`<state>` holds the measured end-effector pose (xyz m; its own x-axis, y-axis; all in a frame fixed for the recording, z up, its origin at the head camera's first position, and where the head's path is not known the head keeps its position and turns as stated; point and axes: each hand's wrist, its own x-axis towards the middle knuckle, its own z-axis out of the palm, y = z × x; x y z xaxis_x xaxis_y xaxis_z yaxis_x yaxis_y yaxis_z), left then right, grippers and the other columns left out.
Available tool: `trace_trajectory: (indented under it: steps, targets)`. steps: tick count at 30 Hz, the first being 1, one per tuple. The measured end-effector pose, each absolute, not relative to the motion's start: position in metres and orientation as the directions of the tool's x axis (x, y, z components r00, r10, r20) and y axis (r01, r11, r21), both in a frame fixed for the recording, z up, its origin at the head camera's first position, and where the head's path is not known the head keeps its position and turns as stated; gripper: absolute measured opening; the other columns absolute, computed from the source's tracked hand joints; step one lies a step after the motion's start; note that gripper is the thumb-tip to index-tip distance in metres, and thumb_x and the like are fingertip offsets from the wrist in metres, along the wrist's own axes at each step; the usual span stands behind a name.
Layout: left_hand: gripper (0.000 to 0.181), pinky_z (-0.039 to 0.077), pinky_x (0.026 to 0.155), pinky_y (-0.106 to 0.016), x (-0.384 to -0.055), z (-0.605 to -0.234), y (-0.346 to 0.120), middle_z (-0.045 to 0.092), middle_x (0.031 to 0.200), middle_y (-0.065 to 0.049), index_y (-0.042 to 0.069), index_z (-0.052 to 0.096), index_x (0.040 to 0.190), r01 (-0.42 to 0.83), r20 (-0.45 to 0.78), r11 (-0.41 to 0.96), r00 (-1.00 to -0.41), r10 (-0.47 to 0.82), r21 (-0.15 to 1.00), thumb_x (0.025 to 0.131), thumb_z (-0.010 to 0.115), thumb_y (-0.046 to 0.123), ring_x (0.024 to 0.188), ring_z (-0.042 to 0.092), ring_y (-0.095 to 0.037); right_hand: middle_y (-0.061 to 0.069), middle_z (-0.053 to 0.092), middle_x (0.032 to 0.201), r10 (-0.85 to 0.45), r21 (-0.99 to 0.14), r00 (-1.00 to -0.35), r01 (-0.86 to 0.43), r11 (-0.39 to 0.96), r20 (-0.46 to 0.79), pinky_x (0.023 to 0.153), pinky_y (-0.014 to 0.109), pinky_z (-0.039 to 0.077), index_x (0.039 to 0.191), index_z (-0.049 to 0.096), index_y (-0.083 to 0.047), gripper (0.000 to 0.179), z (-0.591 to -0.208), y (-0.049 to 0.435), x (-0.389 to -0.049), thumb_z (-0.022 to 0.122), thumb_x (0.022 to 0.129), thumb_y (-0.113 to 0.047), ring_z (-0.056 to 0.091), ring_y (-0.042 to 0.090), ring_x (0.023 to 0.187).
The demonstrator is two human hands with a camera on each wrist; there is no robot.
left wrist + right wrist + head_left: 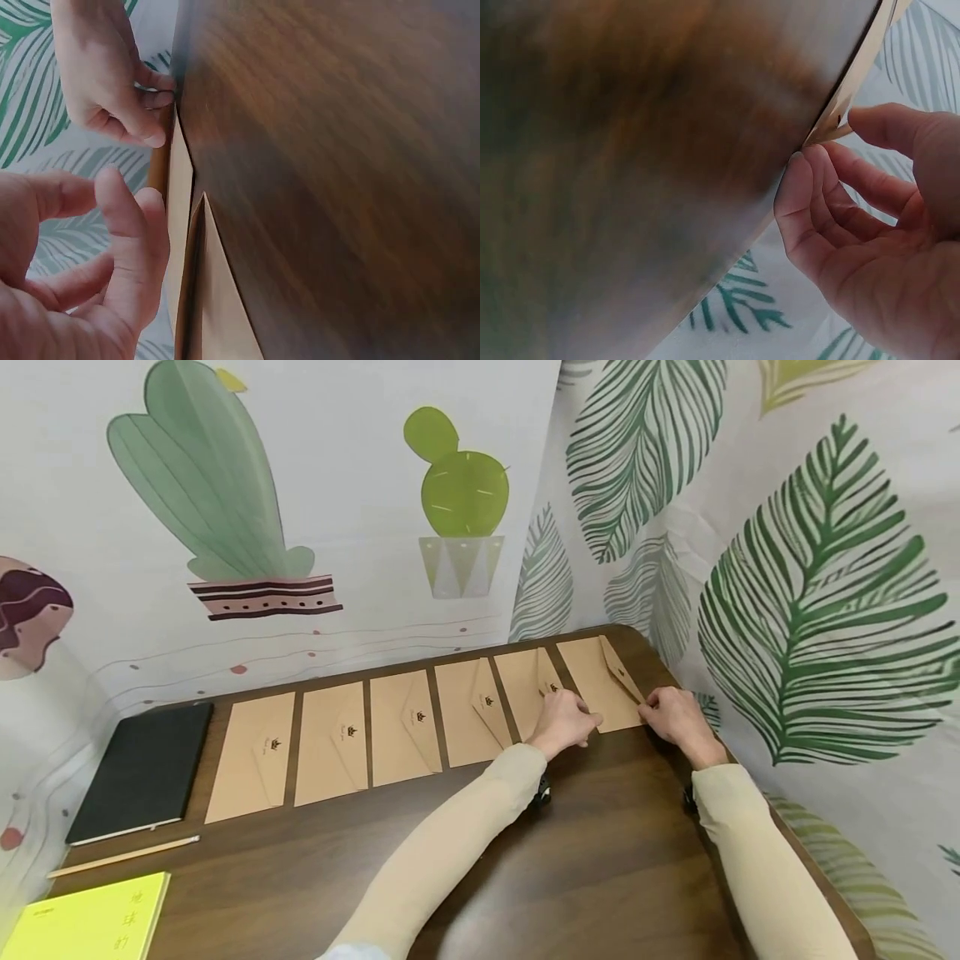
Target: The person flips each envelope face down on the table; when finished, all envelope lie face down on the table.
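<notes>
A row of several brown paper envelopes [402, 727] with dark crown prints lies along the back of the dark wooden table [600, 860]. My right hand [678, 718] is at the near right corner of the rightmost envelope [600, 681], whose flap stands slightly raised. In the right wrist view, curled fingers [799, 191] and the thumb lie on either side of that corner. Over the second envelope from the right [519, 681] hovers my left hand [562, 720], near the rightmost one. Its fingers [131, 232] are loosely bent, with nothing between them and the thumb.
On the left lie a black notebook [142, 768], a pencil [123, 857] and a bright yellow book [86, 918]. Cloth printed with cacti and leaves [360, 485] hangs behind the table and along its right edge.
</notes>
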<state>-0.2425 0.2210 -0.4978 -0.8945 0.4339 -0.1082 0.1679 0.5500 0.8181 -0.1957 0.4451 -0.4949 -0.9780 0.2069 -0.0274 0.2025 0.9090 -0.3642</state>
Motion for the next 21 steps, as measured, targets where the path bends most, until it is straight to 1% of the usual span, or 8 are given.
trace_trajectory:
  steps: [3, 4, 8, 10, 15, 17, 19, 21]
  targets:
    - [0.019, 0.063, 0.06, -0.021, -0.254, -0.517, 0.234, 0.074, 0.058, 0.002, 0.008, 0.084, 0.091, 0.135, -0.132, 0.57, -0.906, 0.402, 0.811, 0.097, 0.078, 0.025, 0.044, 0.069, -0.008, 0.024, 0.078, 0.103, 0.23, -0.39, -0.973, 0.218, 0.895, -0.017, 0.079, 0.052, 0.056, 0.102, 0.078, 0.002, 0.027, -0.514, 0.461, -0.206, 0.06, 0.1, -0.019, 0.068, 0.041, 0.091]
    - [0.019, 0.061, 0.055, -0.022, -0.256, -0.517, 0.237, 0.073, 0.056, 0.0, 0.007, 0.083, 0.085, 0.111, -0.153, 0.56, -0.903, 0.402, 0.821, 0.097, 0.077, 0.021, 0.044, 0.07, -0.011, 0.022, 0.078, 0.102, 0.236, -0.394, -0.972, 0.221, 0.892, -0.01, 0.077, 0.05, 0.056, 0.101, 0.078, 0.0, 0.026, -0.521, 0.467, -0.209, 0.06, 0.099, -0.018, 0.068, 0.039, 0.089]
    - [0.034, 0.059, 0.048, -0.024, -0.262, -0.522, 0.244, 0.07, 0.051, -0.003, 0.008, 0.075, 0.064, 0.027, -0.209, 0.505, -0.89, 0.404, 0.863, 0.096, 0.078, 0.019, 0.041, 0.069, -0.013, 0.016, 0.08, 0.097, 0.229, -0.413, -0.973, 0.204, 0.887, 0.01, 0.07, 0.043, 0.053, 0.098, 0.079, -0.006, 0.026, -0.543, 0.488, -0.219, 0.056, 0.101, -0.02, 0.068, 0.033, 0.082]
    - [0.039, 0.061, 0.05, -0.026, -0.26, -0.518, 0.245, 0.071, 0.052, -0.006, 0.008, 0.072, 0.059, -0.005, -0.227, 0.488, -0.89, 0.396, 0.873, 0.096, 0.079, 0.018, 0.043, 0.071, -0.017, 0.016, 0.08, 0.096, 0.223, -0.419, -0.975, 0.194, 0.887, 0.019, 0.069, 0.043, 0.053, 0.099, 0.079, -0.007, 0.027, -0.539, 0.487, -0.216, 0.055, 0.103, -0.019, 0.068, 0.033, 0.081]
    - [0.048, 0.06, 0.049, -0.029, -0.255, -0.514, 0.247, 0.067, 0.047, -0.008, 0.011, 0.062, 0.05, -0.059, -0.25, 0.453, -0.893, 0.375, 0.889, 0.095, 0.078, 0.014, 0.041, 0.07, -0.018, 0.016, 0.08, 0.092, 0.226, -0.432, -0.973, 0.183, 0.883, 0.05, 0.071, 0.042, 0.052, 0.097, 0.079, -0.003, 0.028, -0.505, 0.463, -0.194, 0.054, 0.103, -0.016, 0.068, 0.035, 0.085]
    - [0.05, 0.058, 0.046, -0.027, -0.254, -0.516, 0.25, 0.062, 0.043, -0.005, 0.014, 0.058, 0.046, -0.058, -0.232, 0.441, -0.907, 0.352, 0.895, 0.093, 0.077, 0.011, 0.037, 0.067, -0.015, 0.018, 0.08, 0.093, 0.231, -0.451, -0.972, 0.185, 0.873, 0.048, 0.073, 0.044, 0.052, 0.099, 0.078, 0.0, 0.028, -0.498, 0.46, -0.189, 0.055, 0.103, -0.015, 0.068, 0.037, 0.087]
    - [0.049, 0.058, 0.045, -0.027, -0.246, -0.507, 0.249, 0.06, 0.042, -0.005, 0.012, 0.058, 0.046, -0.071, -0.226, 0.42, -0.916, 0.332, 0.905, 0.092, 0.075, 0.008, 0.036, 0.065, -0.015, 0.02, 0.079, 0.094, 0.249, -0.463, -0.967, 0.199, 0.864, 0.049, 0.075, 0.046, 0.053, 0.101, 0.078, 0.002, 0.027, -0.5, 0.463, -0.188, 0.056, 0.102, -0.015, 0.067, 0.039, 0.089]
    - [0.043, 0.057, 0.045, -0.026, -0.239, -0.497, 0.248, 0.059, 0.042, -0.005, 0.005, 0.064, 0.051, -0.103, -0.238, 0.383, -0.916, 0.323, 0.918, 0.092, 0.075, 0.006, 0.035, 0.063, -0.014, 0.023, 0.077, 0.097, 0.254, -0.48, -0.967, 0.207, 0.853, 0.035, 0.078, 0.051, 0.054, 0.105, 0.076, 0.004, 0.027, -0.496, 0.464, -0.185, 0.057, 0.103, -0.014, 0.066, 0.044, 0.092]
